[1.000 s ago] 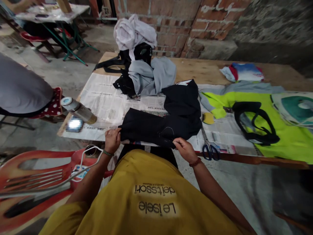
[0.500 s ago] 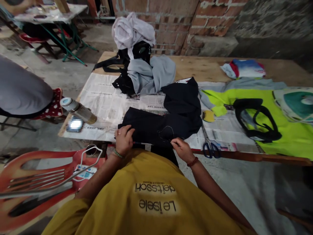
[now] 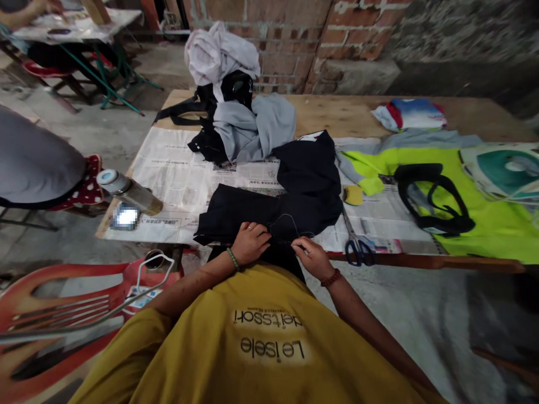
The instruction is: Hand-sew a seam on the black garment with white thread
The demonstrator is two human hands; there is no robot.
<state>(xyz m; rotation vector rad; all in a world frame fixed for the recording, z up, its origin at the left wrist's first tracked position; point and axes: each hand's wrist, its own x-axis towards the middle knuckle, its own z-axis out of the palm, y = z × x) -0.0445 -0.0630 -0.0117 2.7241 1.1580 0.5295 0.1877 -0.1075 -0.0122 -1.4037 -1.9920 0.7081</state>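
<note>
A dark navy garment [image 3: 248, 210] lies at the table's front edge, bent round to the right and back. My left hand [image 3: 251, 242] is closed on its near edge, fingers curled over the cloth. My right hand [image 3: 312, 255] pinches the end of a thin pale thread [image 3: 293, 223], which loops loosely over the dark fabric between the hands. Any needle in those fingertips is too small to make out. Blue-handled scissors [image 3: 357, 249] lie just right of my right hand, and a yellow piece [image 3: 352, 195] sits by their blades.
Newspaper [image 3: 168, 168] covers part of the wooden table. A bottle [image 3: 130, 191] and a lit phone [image 3: 125, 216] lie left. Grey cloth [image 3: 256, 126] is heaped behind; a neon-yellow garment [image 3: 501, 224], black strap [image 3: 457, 224] and iron [image 3: 505, 168] lie right. A red chair [image 3: 76, 272] stands left.
My left hand has slid right along the garment's near edge, closer to my right hand. My right hand stays at nearly the same spot, still pinching. The view has shifted slightly.
</note>
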